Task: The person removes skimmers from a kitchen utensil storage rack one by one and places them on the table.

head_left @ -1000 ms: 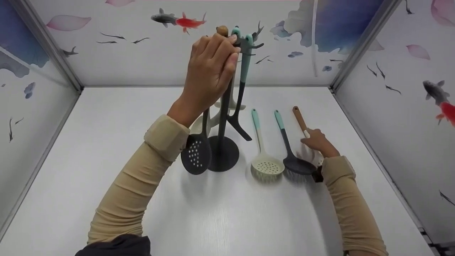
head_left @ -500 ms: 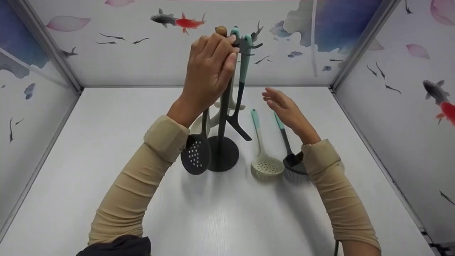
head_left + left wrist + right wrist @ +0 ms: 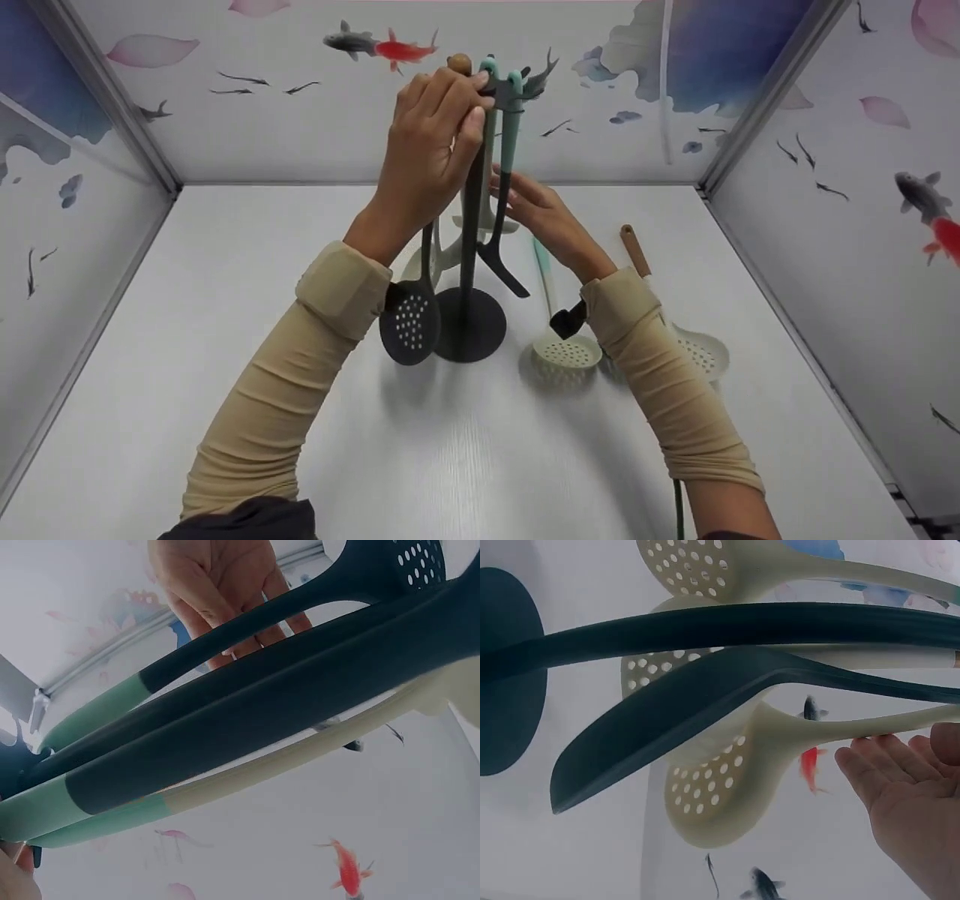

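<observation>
My left hand [image 3: 435, 131] grips the top of a dark utensil stand [image 3: 469, 330], just under its wooden knob [image 3: 459, 64]. Several utensils hang from it, among them a dark slotted spoon [image 3: 410, 326] and a dark turner [image 3: 502, 259] with a teal handle. My right hand [image 3: 541, 214] reaches in behind the turner's handle. In the right wrist view, the fingertips of that hand [image 3: 911, 784] lie against the handle of a hanging cream slotted spoon [image 3: 720, 787], fingers extended and not wrapped round it. The left hand's fingers are mostly out of the left wrist view.
On the white table to the right lie a cream skimmer [image 3: 568, 351] with a teal handle and another cream one [image 3: 705, 352] with a brown handle [image 3: 634, 247]. My right forearm covers most of a dark ladle-like utensil between them. Printed panels wall the table's back and sides.
My right hand has left the brown-handled skimmer on the table and moved left to the hanging utensils. The left hand and the stand's hooks have shifted slightly left, the hooks turning a little.
</observation>
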The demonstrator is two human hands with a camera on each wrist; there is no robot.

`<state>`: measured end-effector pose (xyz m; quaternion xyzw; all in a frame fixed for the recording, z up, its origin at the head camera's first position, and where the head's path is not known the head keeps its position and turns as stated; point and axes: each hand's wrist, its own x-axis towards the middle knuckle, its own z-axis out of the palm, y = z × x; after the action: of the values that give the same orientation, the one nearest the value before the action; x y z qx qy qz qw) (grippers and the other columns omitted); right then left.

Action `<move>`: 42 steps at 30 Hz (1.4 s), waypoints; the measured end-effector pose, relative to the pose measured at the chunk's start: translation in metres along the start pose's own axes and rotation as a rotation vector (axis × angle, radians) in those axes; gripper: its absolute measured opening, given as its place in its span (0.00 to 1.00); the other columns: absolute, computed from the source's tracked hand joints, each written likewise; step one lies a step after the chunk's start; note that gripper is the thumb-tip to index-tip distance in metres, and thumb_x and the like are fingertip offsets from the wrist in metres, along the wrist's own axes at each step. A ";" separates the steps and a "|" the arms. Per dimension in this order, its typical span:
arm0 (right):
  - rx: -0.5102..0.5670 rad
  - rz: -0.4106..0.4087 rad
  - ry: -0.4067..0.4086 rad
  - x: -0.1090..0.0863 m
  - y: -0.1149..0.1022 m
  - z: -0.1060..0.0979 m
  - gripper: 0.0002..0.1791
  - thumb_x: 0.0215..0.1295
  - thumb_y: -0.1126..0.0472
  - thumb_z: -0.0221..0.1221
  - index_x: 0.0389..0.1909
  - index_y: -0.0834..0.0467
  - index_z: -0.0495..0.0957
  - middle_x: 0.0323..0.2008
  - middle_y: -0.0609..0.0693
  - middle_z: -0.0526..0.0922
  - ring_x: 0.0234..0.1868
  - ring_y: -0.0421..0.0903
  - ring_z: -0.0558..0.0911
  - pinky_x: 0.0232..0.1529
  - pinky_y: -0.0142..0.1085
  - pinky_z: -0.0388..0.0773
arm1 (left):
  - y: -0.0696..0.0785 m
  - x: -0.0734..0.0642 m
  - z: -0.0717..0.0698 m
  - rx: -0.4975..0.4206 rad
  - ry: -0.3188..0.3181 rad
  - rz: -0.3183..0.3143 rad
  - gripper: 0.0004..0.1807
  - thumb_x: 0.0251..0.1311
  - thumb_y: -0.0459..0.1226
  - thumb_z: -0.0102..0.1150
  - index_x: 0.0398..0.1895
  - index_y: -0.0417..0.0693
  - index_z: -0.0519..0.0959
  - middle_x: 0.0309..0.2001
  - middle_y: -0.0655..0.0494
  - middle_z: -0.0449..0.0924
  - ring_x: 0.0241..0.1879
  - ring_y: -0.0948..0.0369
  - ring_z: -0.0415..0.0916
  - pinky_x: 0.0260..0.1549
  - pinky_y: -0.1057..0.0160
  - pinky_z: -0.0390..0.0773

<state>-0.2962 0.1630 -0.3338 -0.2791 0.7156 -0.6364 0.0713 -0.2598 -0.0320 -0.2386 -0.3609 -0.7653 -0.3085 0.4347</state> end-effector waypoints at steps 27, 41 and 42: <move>-0.219 0.085 0.314 0.024 -0.010 0.019 0.15 0.67 0.61 0.52 0.52 0.63 0.73 0.48 0.61 0.79 0.51 0.52 0.78 0.55 0.42 0.72 | -0.003 -0.002 -0.001 -0.021 -0.017 -0.034 0.15 0.65 0.39 0.39 0.43 0.41 0.75 0.49 0.49 0.75 0.47 0.56 0.67 0.58 0.61 0.60; -0.190 0.034 0.474 0.012 -0.008 -0.004 0.14 0.67 0.64 0.51 0.51 0.66 0.73 0.41 0.56 0.79 0.40 0.43 0.80 0.49 0.38 0.78 | -0.002 -0.001 -0.002 -0.023 -0.013 -0.046 0.15 0.64 0.39 0.39 0.44 0.42 0.76 0.50 0.50 0.75 0.47 0.56 0.67 0.58 0.61 0.60; -0.185 0.046 0.478 0.009 -0.008 -0.007 0.15 0.67 0.64 0.51 0.51 0.67 0.73 0.41 0.57 0.79 0.40 0.45 0.80 0.49 0.39 0.77 | -0.002 -0.001 -0.001 -0.018 -0.011 -0.046 0.15 0.64 0.39 0.39 0.44 0.42 0.76 0.49 0.50 0.75 0.47 0.56 0.67 0.58 0.61 0.60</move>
<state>-0.3045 0.1642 -0.3224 -0.1096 0.7734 -0.6143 -0.1112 -0.2605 -0.0345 -0.2390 -0.3490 -0.7729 -0.3232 0.4200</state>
